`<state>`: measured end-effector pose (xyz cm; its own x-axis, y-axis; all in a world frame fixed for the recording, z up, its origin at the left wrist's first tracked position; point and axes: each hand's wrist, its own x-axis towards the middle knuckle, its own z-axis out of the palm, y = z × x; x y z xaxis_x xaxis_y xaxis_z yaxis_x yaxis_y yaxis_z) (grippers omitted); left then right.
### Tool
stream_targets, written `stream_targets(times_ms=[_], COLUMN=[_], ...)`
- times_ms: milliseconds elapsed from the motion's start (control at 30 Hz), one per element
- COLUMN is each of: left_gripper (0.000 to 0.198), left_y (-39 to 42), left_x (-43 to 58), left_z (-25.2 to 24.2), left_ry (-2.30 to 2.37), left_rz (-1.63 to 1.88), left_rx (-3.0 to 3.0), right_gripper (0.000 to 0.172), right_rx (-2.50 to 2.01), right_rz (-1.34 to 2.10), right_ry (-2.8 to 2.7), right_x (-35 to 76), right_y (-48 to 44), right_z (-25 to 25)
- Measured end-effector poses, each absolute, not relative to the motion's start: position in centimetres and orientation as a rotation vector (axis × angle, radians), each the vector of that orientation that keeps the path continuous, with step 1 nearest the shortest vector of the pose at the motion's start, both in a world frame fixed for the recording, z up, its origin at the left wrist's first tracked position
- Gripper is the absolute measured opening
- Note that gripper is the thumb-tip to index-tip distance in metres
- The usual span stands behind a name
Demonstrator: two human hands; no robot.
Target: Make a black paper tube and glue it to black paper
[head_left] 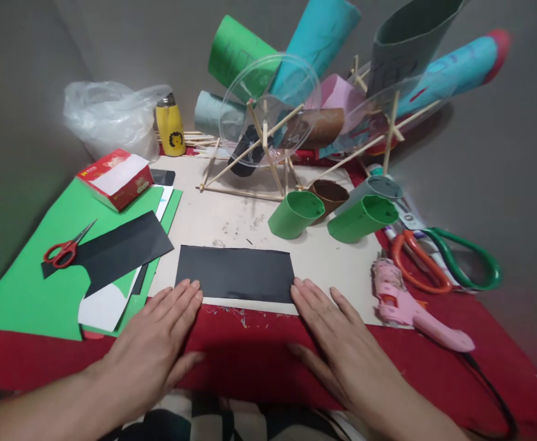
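A black paper rectangle point(236, 274) lies flat on a pale board point(195, 214) in front of me. My left hand point(162, 331) rests with its fingertips on the paper's near left corner, fingers stretched out. On the near right corner lie the fingertips of my right hand point(335, 331), also stretched flat. Neither hand grips anything. Beyond the paper stand green paper tubes point(296, 214), a brown tube point(330, 196) and a grey tube point(383, 187).
A wheel of sticks, clear plastic discs and coloured tubes point(268, 128) stands behind. At left, red scissors point(64, 252) and a black paper piece point(125, 248) lie on green sheets point(24, 282), beside a red box point(116, 177). At right are a pink glue gun point(401, 300) and large scissors point(420, 263).
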<state>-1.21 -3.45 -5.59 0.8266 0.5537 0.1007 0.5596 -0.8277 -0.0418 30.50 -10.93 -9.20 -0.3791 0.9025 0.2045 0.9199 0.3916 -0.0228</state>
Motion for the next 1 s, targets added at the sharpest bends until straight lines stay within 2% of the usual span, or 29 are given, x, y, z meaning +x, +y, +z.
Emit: stream_targets(times_ms=[367,533,633,767,867,1000], left_gripper=[0.065,0.066,0.069,0.073,0.074,0.075], left_y=[-5.0,-5.6,-5.8,-5.0,-3.9,-3.3], left_x=[-3.5,-3.1,-1.5,1.3,1.8,0.4], left_z=[-5.3,-4.7,-4.3,-4.6,-5.4,-5.9], left_ry=[-1.121,-1.257,-1.201,-1.048,-1.072,-1.089], left_rz=[-0.093,-0.177,-0.253,-0.029,0.066,0.031], left_rx=[-2.738,-2.716,-2.780,-3.057,-3.162,-3.185], right_gripper=[0.075,0.080,0.082,0.073,0.072,0.076], right_rx=[-1.574,-1.538,-1.425,-1.221,-1.212,-1.308], right_rz=[-0.336,-0.360,-0.270,-0.018,0.111,0.091], right_ry=[-2.476,-2.468,-2.518,-2.651,-2.639,-2.599], right_x=[30.4,30.0,28.1,24.8,24.4,26.5], right_y=[-10.9,-10.9,-10.4,-8.6,-7.5,-8.0], right_z=[-10.0,-8.8,-7.3,-6.7,-7.4,-8.4])
